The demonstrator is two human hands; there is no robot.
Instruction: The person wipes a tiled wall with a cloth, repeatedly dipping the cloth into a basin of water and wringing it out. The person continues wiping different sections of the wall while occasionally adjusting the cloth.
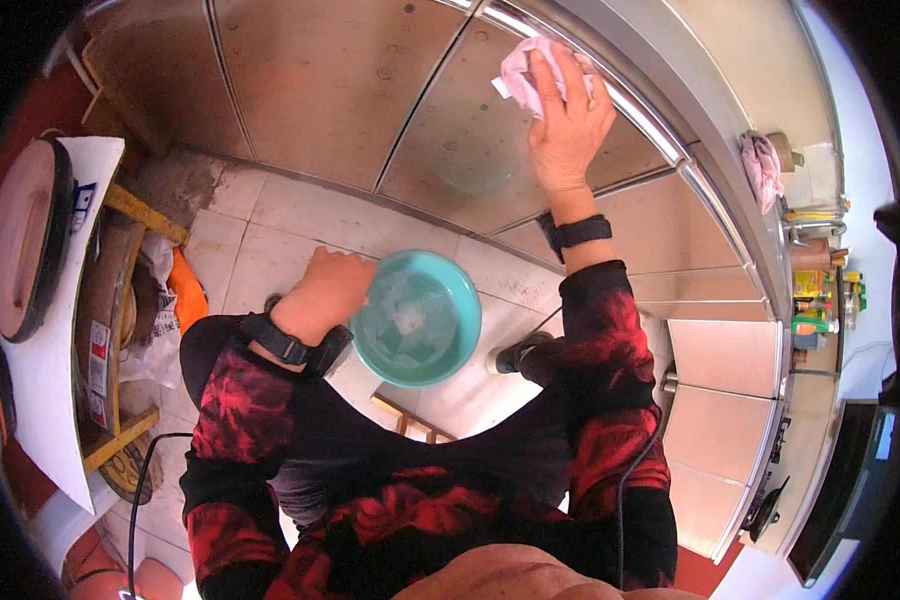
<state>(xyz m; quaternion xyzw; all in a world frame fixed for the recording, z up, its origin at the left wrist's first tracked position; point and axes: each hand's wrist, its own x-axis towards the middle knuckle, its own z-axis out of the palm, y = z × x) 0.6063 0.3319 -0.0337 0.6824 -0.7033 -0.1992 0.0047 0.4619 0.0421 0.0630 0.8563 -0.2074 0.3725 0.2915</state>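
Note:
My right hand (570,120) presses a crumpled pink cloth (526,75) against the top of a brownish glossy cabinet door (450,127), by the metal strip along its upper edge. My left hand (332,289) is curled into a loose fist near my knee, beside the rim of a turquoise plastic basin (465,300); nothing shows in it. Cloudy, sudsy water fills part of the basin, which stands on the tiled floor. Both wrists wear black bands.
On the left is a wooden shelf unit (120,300) with a white board and a round lid on top. A second pink cloth (762,171), a faucet (817,227) and several bottles line the counter at right. A small wooden stool (412,424) stands below me.

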